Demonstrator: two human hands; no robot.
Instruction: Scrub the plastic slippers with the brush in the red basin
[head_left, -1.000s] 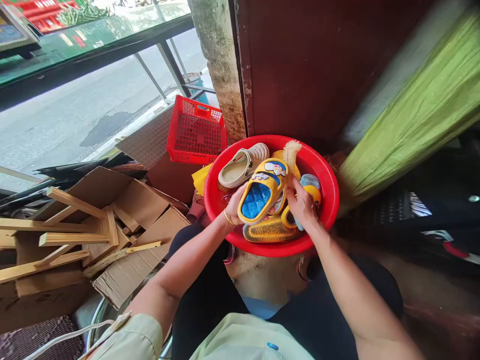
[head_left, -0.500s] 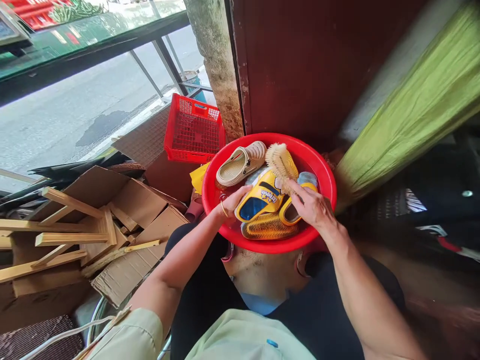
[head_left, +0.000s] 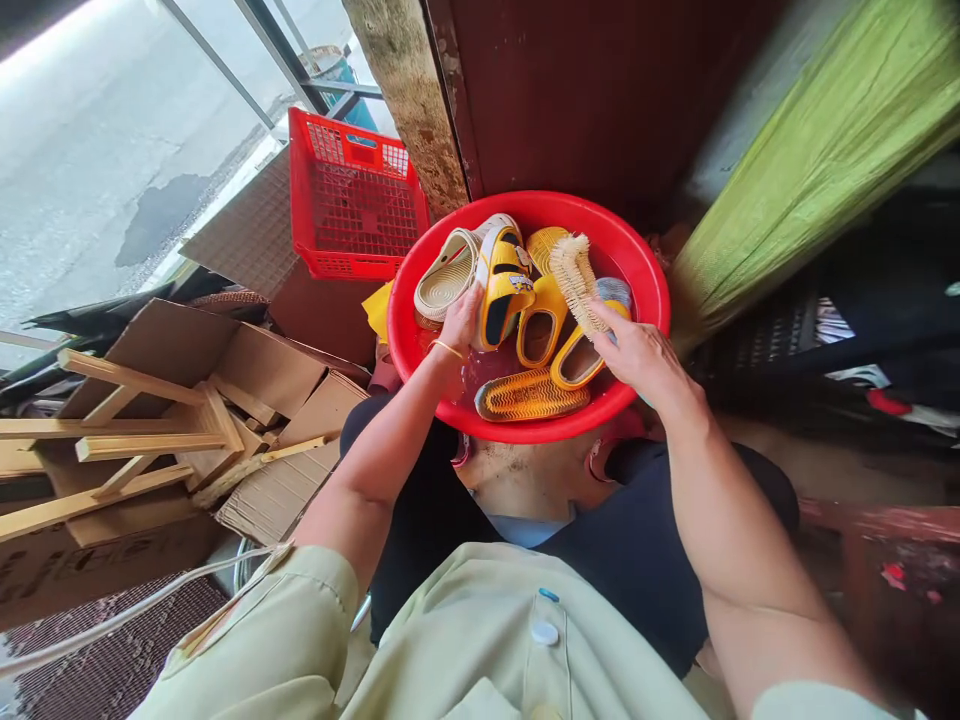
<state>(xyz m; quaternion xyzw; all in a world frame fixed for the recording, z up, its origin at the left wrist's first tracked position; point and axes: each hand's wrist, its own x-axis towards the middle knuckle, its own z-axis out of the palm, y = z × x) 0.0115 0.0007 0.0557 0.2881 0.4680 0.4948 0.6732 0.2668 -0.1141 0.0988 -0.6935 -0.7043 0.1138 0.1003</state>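
Note:
My left hand [head_left: 461, 322] grips the heel end of a yellow-and-white sandal [head_left: 517, 284] with dark patches and lettering, tilted up on its side. A scrub brush [head_left: 574, 272] with pale bristles is in my right hand [head_left: 643, 355], its head to the right of the sandal and apart from it. Both hands are over a red basin [head_left: 655, 300] with some water in it. Inside it lie a beige clog [head_left: 442, 285], other yellow shoes [head_left: 541, 325] and a sole-up shoe [head_left: 532, 396] with a zigzag tread. My right fingers partly hide the brush handle.
A red plastic crate [head_left: 360, 200] stands behind the basin on the left. Cardboard boxes [head_left: 187, 350] and an overturned wooden stool [head_left: 150, 440] crowd the left side. A dark red panel [head_left: 585, 100] rises behind the basin, with a green sheet [head_left: 825, 150] hanging at right.
The yellow sandal has shifted up and left and turned more upright in my left hand. The brush is now off it, to its right. The camera view has tilted down.

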